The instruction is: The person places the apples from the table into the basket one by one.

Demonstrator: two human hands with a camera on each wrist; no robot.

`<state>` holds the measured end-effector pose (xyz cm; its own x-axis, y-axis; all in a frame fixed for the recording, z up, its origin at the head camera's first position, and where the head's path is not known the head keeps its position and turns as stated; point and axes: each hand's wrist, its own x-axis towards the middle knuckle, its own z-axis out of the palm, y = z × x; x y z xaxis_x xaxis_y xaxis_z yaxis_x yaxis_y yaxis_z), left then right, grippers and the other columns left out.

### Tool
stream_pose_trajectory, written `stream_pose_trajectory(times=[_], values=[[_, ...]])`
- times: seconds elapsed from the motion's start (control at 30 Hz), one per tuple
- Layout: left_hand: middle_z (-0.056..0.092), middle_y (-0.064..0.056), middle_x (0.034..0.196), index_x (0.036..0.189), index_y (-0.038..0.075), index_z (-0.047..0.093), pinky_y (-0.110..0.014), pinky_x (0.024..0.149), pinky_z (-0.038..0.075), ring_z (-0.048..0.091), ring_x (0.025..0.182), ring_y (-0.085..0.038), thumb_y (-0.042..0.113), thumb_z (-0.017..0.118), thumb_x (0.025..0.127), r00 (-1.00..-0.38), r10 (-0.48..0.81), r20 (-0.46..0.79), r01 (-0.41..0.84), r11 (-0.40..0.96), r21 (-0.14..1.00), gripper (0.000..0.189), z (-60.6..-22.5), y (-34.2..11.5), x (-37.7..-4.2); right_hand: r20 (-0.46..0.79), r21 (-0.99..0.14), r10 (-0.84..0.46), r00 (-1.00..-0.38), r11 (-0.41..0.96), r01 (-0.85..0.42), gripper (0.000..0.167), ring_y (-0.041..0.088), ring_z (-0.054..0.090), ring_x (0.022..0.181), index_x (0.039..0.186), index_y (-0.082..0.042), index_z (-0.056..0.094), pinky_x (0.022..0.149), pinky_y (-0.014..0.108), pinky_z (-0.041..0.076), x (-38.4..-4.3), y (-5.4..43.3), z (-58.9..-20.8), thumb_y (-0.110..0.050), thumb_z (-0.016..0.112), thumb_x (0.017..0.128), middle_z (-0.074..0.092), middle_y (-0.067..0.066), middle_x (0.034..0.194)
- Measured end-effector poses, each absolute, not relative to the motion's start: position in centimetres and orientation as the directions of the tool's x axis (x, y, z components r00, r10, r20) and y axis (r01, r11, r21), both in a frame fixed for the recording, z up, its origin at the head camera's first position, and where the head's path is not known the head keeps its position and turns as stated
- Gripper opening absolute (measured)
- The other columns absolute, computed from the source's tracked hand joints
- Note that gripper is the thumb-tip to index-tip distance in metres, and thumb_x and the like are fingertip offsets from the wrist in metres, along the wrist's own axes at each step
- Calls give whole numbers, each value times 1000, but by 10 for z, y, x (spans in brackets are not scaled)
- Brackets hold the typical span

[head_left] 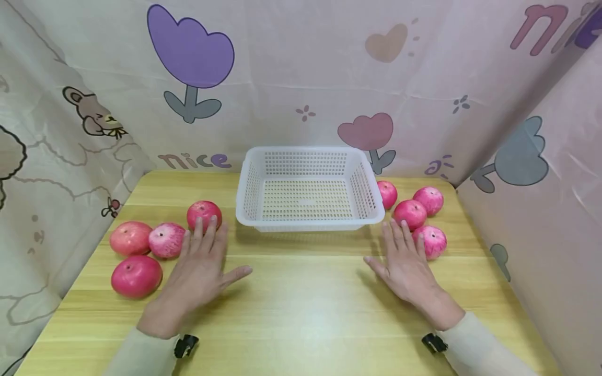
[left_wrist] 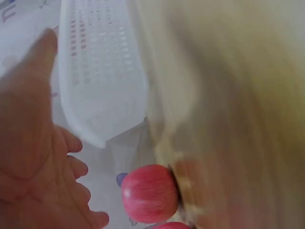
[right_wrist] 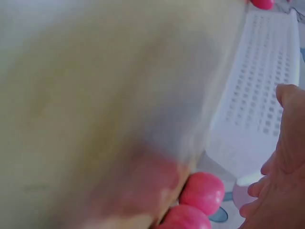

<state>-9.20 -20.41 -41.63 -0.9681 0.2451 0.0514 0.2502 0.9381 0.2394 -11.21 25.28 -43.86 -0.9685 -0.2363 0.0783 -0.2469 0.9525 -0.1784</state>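
My left hand point(head_left: 199, 269) is spread palm down above the left side of the table, its fingertips overlapping a red apple point(head_left: 203, 213) in the head view. Whether they touch it I cannot tell. More apples lie left of that hand, among them a streaked pink apple point(head_left: 166, 241). On the other side, my right hand point(head_left: 406, 266) is likewise spread, holding nothing, beside a pink apple point(head_left: 431, 242) that its fingers partly cover. Between and beyond the hands stands a white plastic basket point(head_left: 310, 225) with perforated walls and nothing inside. The left wrist view shows one whole apple point(left_wrist: 150, 193) near the basket.
The wooden table point(head_left: 305, 308) runs back to a printed curtain point(head_left: 291, 62), which also hangs along both sides. Behind the right hand lie several apples, one red apple point(head_left: 387, 195) close against the basket's right wall. A black strap piece point(head_left: 186, 345) sits at the left wrist.
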Motion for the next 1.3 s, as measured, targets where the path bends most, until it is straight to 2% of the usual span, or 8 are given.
stream_pose_trajectory(times=[0.2,0.33,0.57,0.7,0.9,1.1,1.3], values=[[-6,-23,175,166,-5,12,-63,130,7,-5,162,-48,75,49,99,-965,240,104,260,925,278,111,-397,-208,-103,179,-215,-213,-960,944,-250,100,52,12,160,166,5,15,125,74,9,-127,259,-422,-64,50,104,16,30,173],[0,-27,175,167,-5,11,-65,129,10,-5,162,-47,76,50,98,-964,240,112,264,912,315,112,-386,-203,-117,249,-239,-233,-940,926,-292,96,52,19,158,165,7,18,125,73,17,-146,256,-412,-58,55,104,22,33,170],[8,-28,174,170,9,10,-70,127,13,1,161,-51,71,66,92,-942,318,106,334,861,385,114,-381,-186,-153,180,-357,-245,-953,886,-295,97,51,16,160,166,7,11,124,75,16,-178,241,-406,-60,49,107,15,32,172],[7,-27,175,171,13,9,-67,128,14,2,161,-51,77,66,88,-936,343,83,346,848,402,119,-383,-178,-169,118,-405,-241,-963,874,-268,99,48,14,161,166,7,11,128,69,14,-189,232,-406,-64,45,106,13,30,173],[-6,-27,175,168,-1,4,-65,126,20,-5,162,-46,88,57,84,-948,315,-46,275,883,381,133,-389,-170,-176,109,-417,-254,-961,866,-277,99,47,14,161,166,7,10,129,63,17,-191,224,-409,-64,44,107,11,30,173],[-8,-26,175,168,-1,2,-63,127,19,-6,162,-45,86,58,85,-954,297,-35,263,889,375,133,-393,-167,-171,141,-406,-268,-953,862,-303,98,48,19,160,166,6,9,128,65,20,-187,222,-410,-63,45,107,12,30,173],[-6,-27,175,168,-1,4,-62,128,16,-6,162,-45,88,56,85,-953,303,-19,275,889,365,133,-395,-168,-164,139,-394,-255,-957,872,-289,100,49,16,160,166,6,10,128,67,18,-176,221,-411,-66,45,106,11,30,173]])
